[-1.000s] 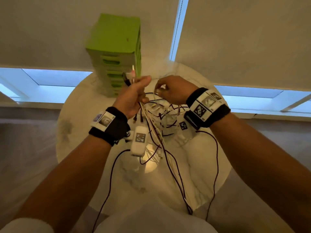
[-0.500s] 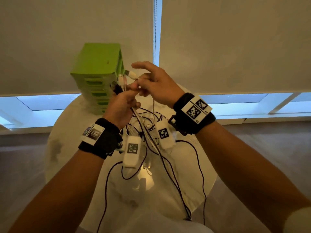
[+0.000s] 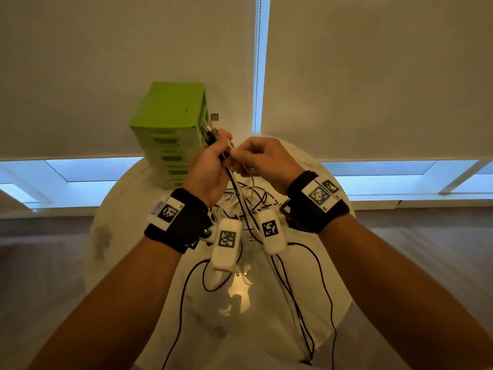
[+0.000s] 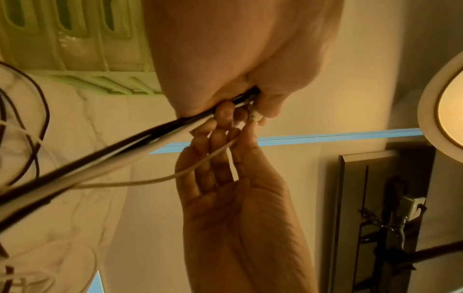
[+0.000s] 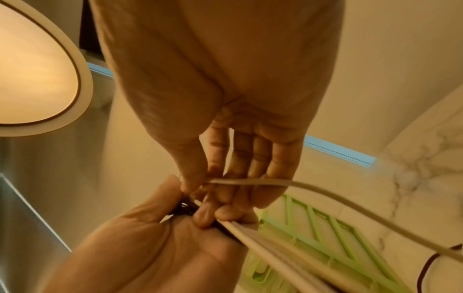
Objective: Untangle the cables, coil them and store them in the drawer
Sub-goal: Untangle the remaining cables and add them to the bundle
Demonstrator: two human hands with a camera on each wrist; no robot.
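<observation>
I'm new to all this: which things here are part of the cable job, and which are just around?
Part of the job:
bundle of cables
white cable
green drawer unit
left hand
right hand

Just around:
round marble table
window blinds
ceiling lamp

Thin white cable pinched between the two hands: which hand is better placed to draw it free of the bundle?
Right. The right hand already pinches the thin white cable, while the left hand grips the black-and-white cable bundle, anchoring it.
</observation>
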